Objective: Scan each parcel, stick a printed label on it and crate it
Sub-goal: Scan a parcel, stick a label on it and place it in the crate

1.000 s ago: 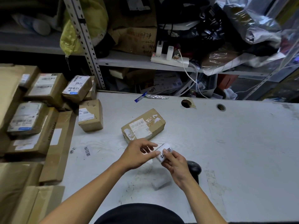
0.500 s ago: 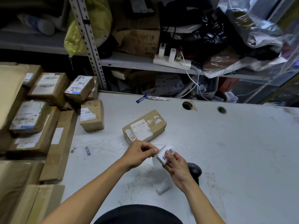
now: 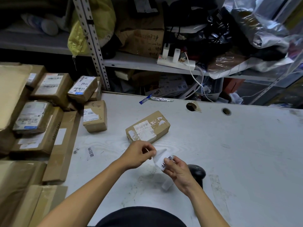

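Centrally, just toward 6 o'clock of the brown taped cardboard parcel point(image 3: 148, 126), a white printed label with black characters point(image 3: 165, 161) is held above the pale grey worktable point(image 3: 237, 145). The label is pinched by the fingertips of the right hand point(image 3: 177, 172), while a peeled corner of its backing is pinched between thumb and forefinger of the left hand point(image 3: 139, 154); both grips are closed on the paper. The parcel lies flat and tilted on the table, apart from both hands, its shipping label facing up.

No crate can be made out. At 9 o'clock a heap of brown cardboard boxes with white shipping labels point(image 3: 49, 99) is stacked along the table's left edge, one small brown box point(image 3: 95, 115) standing on the table itself. From 1 to 4 o'clock the table surface is open, broken only by two round cable holes point(image 3: 191, 106). A black handheld scanner point(image 3: 197, 173) is partly hidden behind the right wrist. A small white sticker point(image 3: 90, 152) lies on the table at 8 o'clock. At 12 o'clock a cluttered grey metal shelf point(image 3: 131, 63) carries a white power strip point(image 3: 176, 63).
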The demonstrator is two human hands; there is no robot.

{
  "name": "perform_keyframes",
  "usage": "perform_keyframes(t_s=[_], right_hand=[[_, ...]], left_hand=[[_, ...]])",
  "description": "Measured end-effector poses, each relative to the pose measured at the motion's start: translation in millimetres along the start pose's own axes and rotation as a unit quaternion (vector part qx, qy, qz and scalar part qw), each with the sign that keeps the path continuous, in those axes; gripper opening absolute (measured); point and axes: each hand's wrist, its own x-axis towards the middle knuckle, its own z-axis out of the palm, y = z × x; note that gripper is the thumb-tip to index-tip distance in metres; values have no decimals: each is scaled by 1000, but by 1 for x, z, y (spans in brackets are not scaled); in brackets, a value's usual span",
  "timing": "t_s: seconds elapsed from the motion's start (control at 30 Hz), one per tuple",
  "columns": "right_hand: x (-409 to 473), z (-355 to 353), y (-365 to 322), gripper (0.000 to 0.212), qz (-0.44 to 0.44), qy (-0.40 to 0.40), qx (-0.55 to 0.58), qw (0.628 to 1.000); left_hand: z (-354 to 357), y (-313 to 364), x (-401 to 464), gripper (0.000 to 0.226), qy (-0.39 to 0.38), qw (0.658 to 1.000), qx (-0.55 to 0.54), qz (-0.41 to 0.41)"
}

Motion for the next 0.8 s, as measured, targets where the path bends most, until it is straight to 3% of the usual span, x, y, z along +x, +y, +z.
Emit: perform_keyframes(t_s=[0.07, 0.17, 0.3, 0.4, 0.5, 0.63, 0.8], right_hand=[[0, -3, 4, 24, -12, 20, -110, 994], [-1, -8, 15, 30, -19, 62, -343, 937], [-4, -3, 24, 53, -40, 34, -475, 878], [4, 13, 4, 38, -83, 81, -356, 927], [27, 31, -21, 29, -21, 60, -178, 982], [47, 46, -38, 27, 35, -32, -109, 993], [70, 49, -37, 27, 36, -8, -93, 995]], left_hand=[[-11, -5, 5, 9, 72, 997, 17, 0], [-33, -10, 9, 7, 151, 988, -15, -23], [-49, -8, 6, 5, 82, 989, -118, -32], [-51, -13, 6, 5, 33, 991, -128, -1], [-47, -12, 7, 8, -8, 989, -146, -1], [-43, -14, 13, 13, -93, 985, -141, -18], [-41, -19, 23, 28, -57, 968, -221, -105]])
